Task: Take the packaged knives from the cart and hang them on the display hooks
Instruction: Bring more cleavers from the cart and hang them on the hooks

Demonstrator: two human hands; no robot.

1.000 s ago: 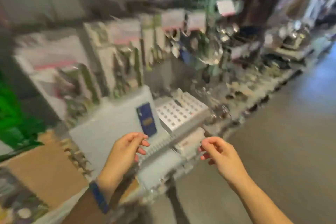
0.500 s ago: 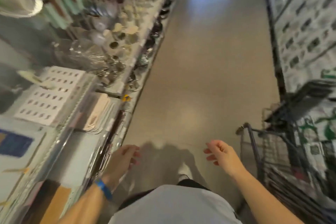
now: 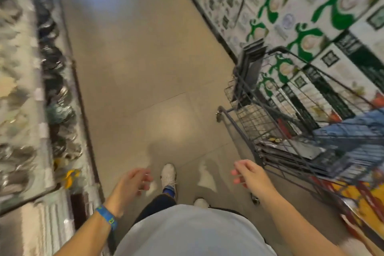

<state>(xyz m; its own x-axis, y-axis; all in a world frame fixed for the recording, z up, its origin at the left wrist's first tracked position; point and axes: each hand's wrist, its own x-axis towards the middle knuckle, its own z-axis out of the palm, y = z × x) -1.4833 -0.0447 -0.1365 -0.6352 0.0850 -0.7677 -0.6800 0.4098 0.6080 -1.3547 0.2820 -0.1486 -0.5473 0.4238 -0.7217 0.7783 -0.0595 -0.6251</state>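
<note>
A grey wire cart (image 3: 252, 122) stands at the right of the aisle, holding flat dark packages (image 3: 291, 149) stacked in its basket; the blur hides what is in them. My right hand (image 3: 250, 174) hovers just left of the cart's near corner, fingers loosely curled and holding nothing. My left hand (image 3: 131, 183) hangs over the floor near my feet, also relaxed and holding nothing. No display hooks are in view.
A shelf of kitchenware (image 3: 31, 110) runs along the left side. Shelves of green-and-white boxes (image 3: 301, 16) line the right, behind the cart. The tan tiled aisle floor (image 3: 145, 68) stretches ahead between them. My white shoes (image 3: 168, 174) are below.
My view has swung right from the knife display to the aisle and cart. Both hands stayed empty, and the right one has come closer to the cart.
</note>
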